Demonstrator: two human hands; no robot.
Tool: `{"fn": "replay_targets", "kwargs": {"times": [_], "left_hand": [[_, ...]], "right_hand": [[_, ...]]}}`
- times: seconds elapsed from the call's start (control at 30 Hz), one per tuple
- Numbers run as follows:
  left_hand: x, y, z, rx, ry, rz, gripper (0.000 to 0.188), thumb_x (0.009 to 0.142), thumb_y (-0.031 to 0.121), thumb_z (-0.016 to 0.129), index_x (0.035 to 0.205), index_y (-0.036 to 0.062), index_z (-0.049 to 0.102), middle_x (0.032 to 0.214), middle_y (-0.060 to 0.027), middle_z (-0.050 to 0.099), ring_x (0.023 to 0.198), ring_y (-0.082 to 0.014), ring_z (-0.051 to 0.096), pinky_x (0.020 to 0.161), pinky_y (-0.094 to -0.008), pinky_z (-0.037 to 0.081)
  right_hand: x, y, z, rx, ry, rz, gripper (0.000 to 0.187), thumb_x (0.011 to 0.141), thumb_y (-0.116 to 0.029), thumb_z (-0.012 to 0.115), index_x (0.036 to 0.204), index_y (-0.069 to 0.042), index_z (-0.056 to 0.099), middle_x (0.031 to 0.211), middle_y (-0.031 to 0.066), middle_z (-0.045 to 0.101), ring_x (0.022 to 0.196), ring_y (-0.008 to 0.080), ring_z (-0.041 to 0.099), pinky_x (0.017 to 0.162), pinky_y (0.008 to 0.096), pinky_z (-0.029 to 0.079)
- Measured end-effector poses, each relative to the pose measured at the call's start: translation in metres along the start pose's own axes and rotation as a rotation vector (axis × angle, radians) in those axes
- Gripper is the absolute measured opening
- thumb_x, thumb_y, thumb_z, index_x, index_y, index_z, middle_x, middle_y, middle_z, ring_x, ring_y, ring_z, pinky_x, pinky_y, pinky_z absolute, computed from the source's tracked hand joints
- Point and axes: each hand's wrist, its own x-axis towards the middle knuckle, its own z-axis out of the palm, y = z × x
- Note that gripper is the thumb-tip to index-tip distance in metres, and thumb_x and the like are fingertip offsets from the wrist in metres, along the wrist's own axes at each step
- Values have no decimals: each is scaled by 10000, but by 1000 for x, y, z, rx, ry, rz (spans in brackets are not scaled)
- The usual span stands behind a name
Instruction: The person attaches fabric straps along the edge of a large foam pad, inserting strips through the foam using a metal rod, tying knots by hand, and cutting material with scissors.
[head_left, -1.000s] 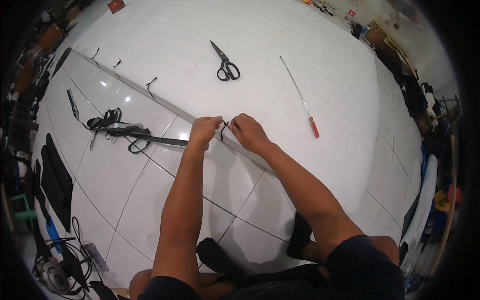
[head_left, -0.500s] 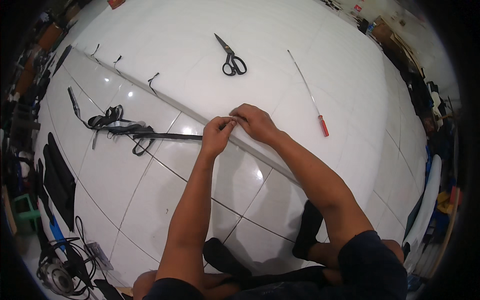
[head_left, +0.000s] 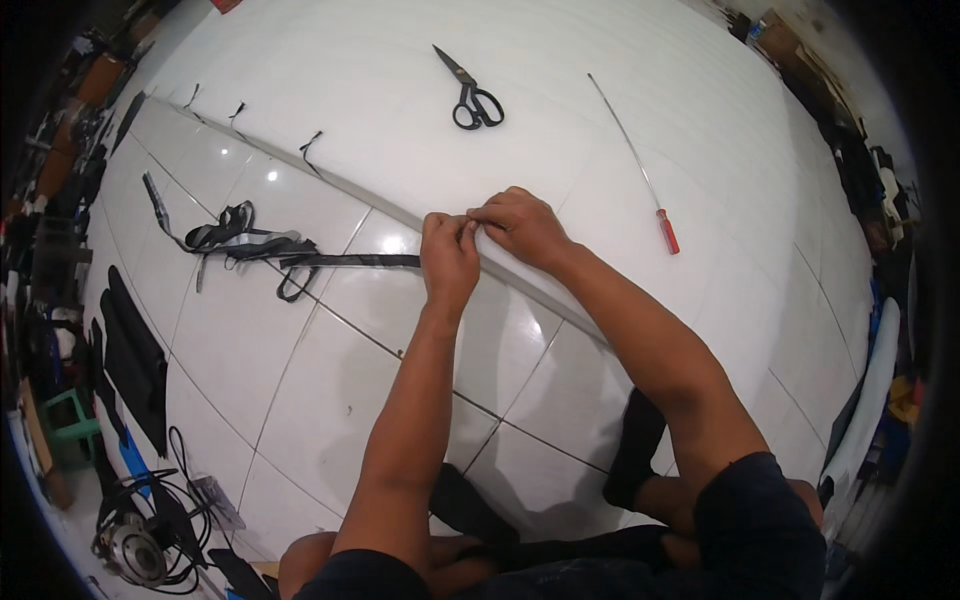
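Note:
My left hand point(head_left: 450, 255) and my right hand point(head_left: 522, 228) meet at the near edge of a large white padded slab point(head_left: 400, 130). Both are closed, with thumbs and fingertips pinched together. A long black fabric strip point(head_left: 365, 260) runs from a tangled heap on the floor up to my left hand, which grips its end. Whatever sits between my right fingertips is too small to make out. Along the slab's edge, to the left, several short black ties point(head_left: 312, 150) stick up. Black-handled scissors point(head_left: 470, 90) lie on the slab, left of a long thin metal shaft with a red handle point(head_left: 668, 232).
White floor tiles point(head_left: 330, 360) lie in front of the slab. Folded black fabric point(head_left: 135, 360), a green plastic stool point(head_left: 72, 428) and a corded power tool point(head_left: 135, 550) are at the left. A pale roll point(head_left: 868, 390) leans at the right. My feet are below my hands.
The whole view has shifted a little, so the slab's tools appear higher and further right. My left hand has turned slightly with its fingers more curled; both hands stay at the same edge.

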Motion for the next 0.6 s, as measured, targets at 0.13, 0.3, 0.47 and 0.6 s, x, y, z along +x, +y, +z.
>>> {"fn": "replay_targets", "kwargs": {"times": [0.13, 0.3, 0.47, 0.6], "left_hand": [[5, 1, 3, 76, 68, 136, 127, 891, 112, 654, 916, -9, 684, 883, -145, 558, 793, -304, 576, 718, -404, 484], [1, 7, 2, 150, 18, 92, 153, 880, 133, 662, 912, -14, 690, 900, -150, 570, 780, -308, 582, 727, -402, 487], [17, -4, -2, -82, -88, -87, 180, 879, 157, 675, 927, -15, 698, 900, -114, 579, 806, -236, 596, 730, -339, 476], [22, 1, -8, -229, -216, -267, 227, 907, 201, 661, 953, -17, 703, 943, -87, 595, 858, -172, 585, 768, -300, 461]], "right_hand": [[3, -10, 2, -142, 23, -16, 118, 809, -134, 674, 920, -96, 693, 858, 25, 621, 908, 226, 598, 779, 368, 539], [8, -12, -5, -160, -64, 51, 114, 840, -155, 643, 886, -51, 653, 894, 55, 618, 925, 256, 607, 791, 399, 535], [5, -10, 0, 87, 55, 294, 112, 852, -139, 629, 910, -46, 655, 953, 88, 617, 945, 289, 611, 802, 408, 522], [-4, 3, -8, 96, 22, 97, 154, 856, -143, 648, 989, -71, 678, 953, 93, 612, 927, 285, 613, 799, 402, 507]]}}
